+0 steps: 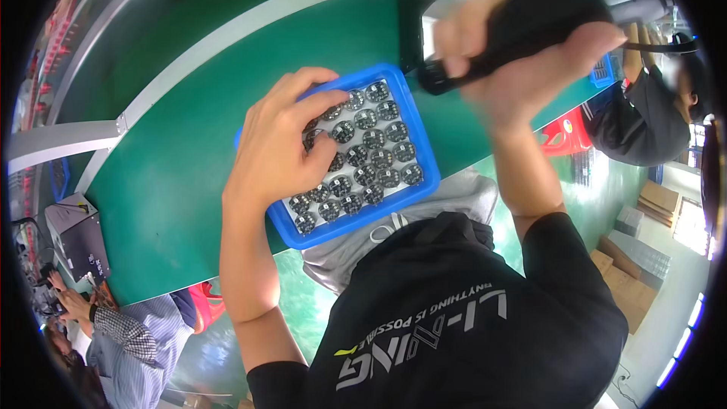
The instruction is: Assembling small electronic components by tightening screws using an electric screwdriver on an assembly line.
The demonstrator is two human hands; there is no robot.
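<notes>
Right hand (519, 79) clasps blocky black device (545, 19); left hand (274, 136), grip unclear, over shiny discs (374, 138) in blue plastic tray (421, 132).

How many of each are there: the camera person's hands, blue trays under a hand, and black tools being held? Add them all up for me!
Hands: 2, the left hand and right hand
Blue tray: 1
Black tool: 1
Total: 4
I left out the round parts in the tray, because the left hand covers some.
</notes>
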